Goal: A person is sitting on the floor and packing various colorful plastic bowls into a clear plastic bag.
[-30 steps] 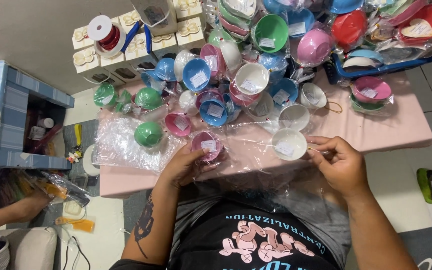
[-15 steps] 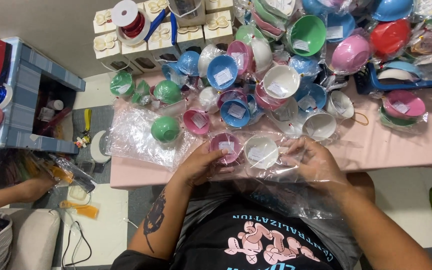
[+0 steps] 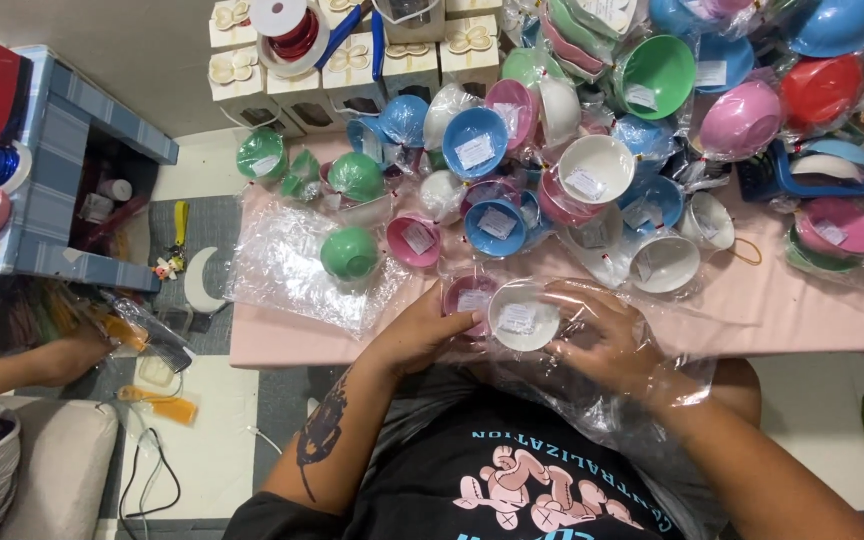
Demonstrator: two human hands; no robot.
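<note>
Left hand point(image 3: 422, 335) now gripping the small pink plastic bowl point(image 3: 467, 297) at the pink table's point(image 3: 812, 305) near edge. Right hand point(image 3: 602, 340), inside the clear plastic bag point(image 3: 642, 395), having carried over the small white plastic bowl point(image 3: 522, 315), is pinching it alongside.

The table cloth point(image 3: 812, 310) is light pink. The bowl point(image 3: 523, 315) in the person's hands is white, and the bowl point(image 3: 466, 297) beside it is dark pink. A round green bowl point(image 3: 349, 252) sits on the clear shiny plastic sheet point(image 3: 282, 265). Behind are blue, pink, white, green and red bowls. The shirt point(image 3: 512, 480) is black with a pink cartoon and blue letters. The side shelf point(image 3: 62, 190) is blue and grey checked.
</note>
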